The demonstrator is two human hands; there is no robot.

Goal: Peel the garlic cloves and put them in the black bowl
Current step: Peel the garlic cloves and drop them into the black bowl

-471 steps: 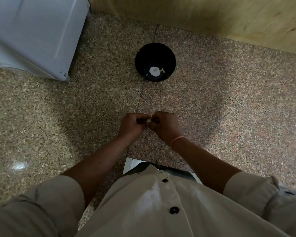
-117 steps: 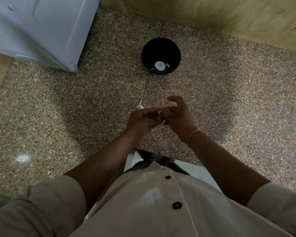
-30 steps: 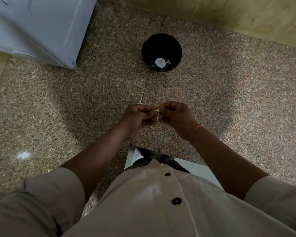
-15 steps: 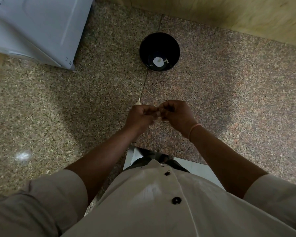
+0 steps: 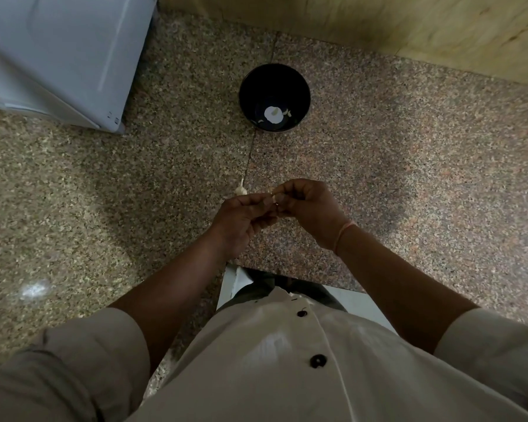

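While my hands meet low over the speckled granite desk (image 5: 409,178), my left hand (image 5: 241,220) and my right hand (image 5: 311,211) are both curled inward. Their fingertips are pinched together on a garlic clove (image 5: 275,197). Only a small pale sliver of it shows between them, so I cannot tell how much skin is on it. My left fingers (image 5: 258,205) fold across from one side and my right fingers (image 5: 290,190) hook over from the other, the two sets touching at the clove. Just beyond my left knuckles a loose garlic piece (image 5: 240,189) lies on the desk. Its thin tail points away from me along the dark seam (image 5: 250,153) between two slabs. Farther along that seam, well apart from my hands, stands the black bowl (image 5: 245,86), upright. At its bottom lie a round pale patch and a few small pale bits (image 5: 288,113), though I cannot tell clove from glare there. A white appliance (image 5: 58,56) sits at the far left corner of the desk, and a wooden wall (image 5: 378,22) runs behind the bowl. A thin pink band (image 5: 342,231) circles my right wrist, and my pale buttoned shirt (image 5: 256,376) fills the near edge of view.
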